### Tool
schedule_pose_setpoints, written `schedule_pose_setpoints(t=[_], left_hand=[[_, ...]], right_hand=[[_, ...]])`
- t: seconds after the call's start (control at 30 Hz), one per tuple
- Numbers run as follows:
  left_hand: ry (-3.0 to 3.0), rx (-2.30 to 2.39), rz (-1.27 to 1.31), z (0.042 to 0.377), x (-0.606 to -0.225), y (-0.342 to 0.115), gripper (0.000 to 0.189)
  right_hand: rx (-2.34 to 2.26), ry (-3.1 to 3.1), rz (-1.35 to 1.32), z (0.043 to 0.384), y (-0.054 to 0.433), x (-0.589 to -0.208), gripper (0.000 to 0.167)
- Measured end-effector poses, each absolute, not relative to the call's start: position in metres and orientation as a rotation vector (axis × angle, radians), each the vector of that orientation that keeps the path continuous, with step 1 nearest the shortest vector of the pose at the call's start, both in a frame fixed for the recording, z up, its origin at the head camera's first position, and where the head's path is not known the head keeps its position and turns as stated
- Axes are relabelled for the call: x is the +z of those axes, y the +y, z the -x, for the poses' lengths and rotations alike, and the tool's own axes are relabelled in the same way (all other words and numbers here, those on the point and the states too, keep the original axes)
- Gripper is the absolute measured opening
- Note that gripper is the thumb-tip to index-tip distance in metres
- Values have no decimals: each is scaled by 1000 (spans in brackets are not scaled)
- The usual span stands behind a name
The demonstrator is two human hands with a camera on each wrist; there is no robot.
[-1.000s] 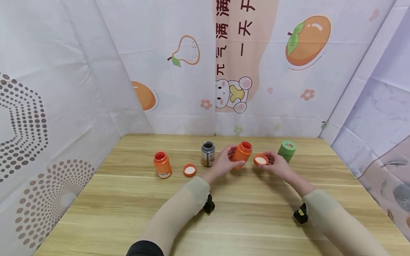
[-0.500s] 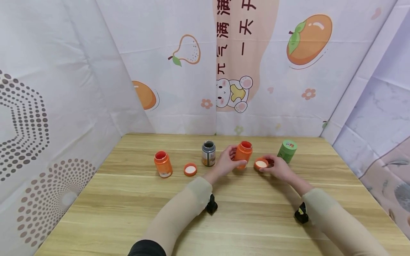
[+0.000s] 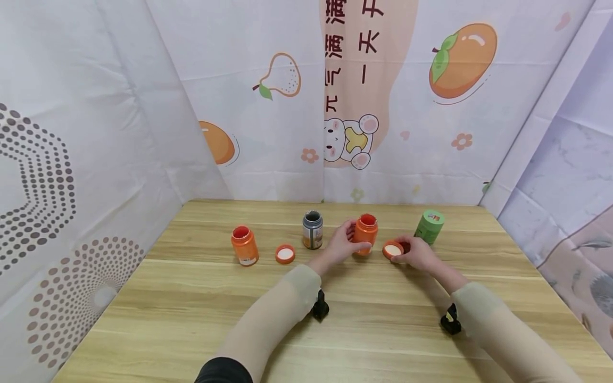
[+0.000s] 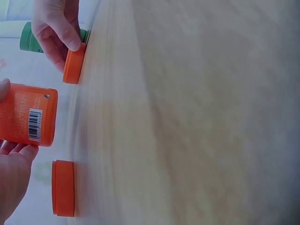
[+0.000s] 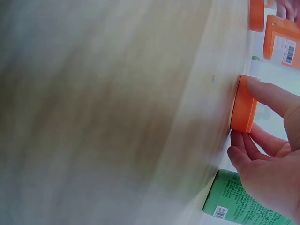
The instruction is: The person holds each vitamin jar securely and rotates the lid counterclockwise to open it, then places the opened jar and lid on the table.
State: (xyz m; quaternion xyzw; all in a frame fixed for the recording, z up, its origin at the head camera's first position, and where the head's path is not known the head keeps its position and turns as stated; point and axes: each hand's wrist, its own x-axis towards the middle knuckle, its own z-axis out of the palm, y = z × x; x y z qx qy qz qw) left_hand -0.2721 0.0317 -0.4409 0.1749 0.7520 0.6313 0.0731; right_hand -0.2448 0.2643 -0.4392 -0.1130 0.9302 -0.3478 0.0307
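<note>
My left hand (image 3: 344, 240) grips an open orange jar (image 3: 366, 234), its mouth facing up. In the left wrist view the base of this jar (image 4: 28, 115) sits a little above the tabletop, barcode showing. To the right, my right hand (image 3: 417, 253) pinches an orange lid (image 3: 393, 249) between thumb and fingers, pale inside upward. The right wrist view has this lid (image 5: 243, 104) right at the wood surface. Just behind the right hand stands a green jar (image 3: 429, 227) with its cap on.
A second open orange jar (image 3: 245, 246) stands at the left, with another orange lid (image 3: 285, 254) lying inside-up beside it. An open grey jar (image 3: 313, 230) stands between that lid and my left hand. A printed curtain (image 3: 268, 181) hangs behind the wooden table (image 3: 191, 319).
The orange jar in my left hand has come down and slightly right, and stands more upright. My right hand has lowered the orange lid toward the table, keeping its pinch.
</note>
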Motion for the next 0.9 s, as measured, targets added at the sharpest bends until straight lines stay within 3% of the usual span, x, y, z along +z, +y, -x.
schedule_pose_setpoints(t=[0.3, 0.9], left_hand=[[2276, 1868, -490, 278, -444, 35, 57], [2369, 1700, -451, 284, -442, 45, 59]], right_hand=[[-1137, 2842, 347, 241, 266, -433, 61], [-1264, 2831, 500, 217, 276, -406, 49]])
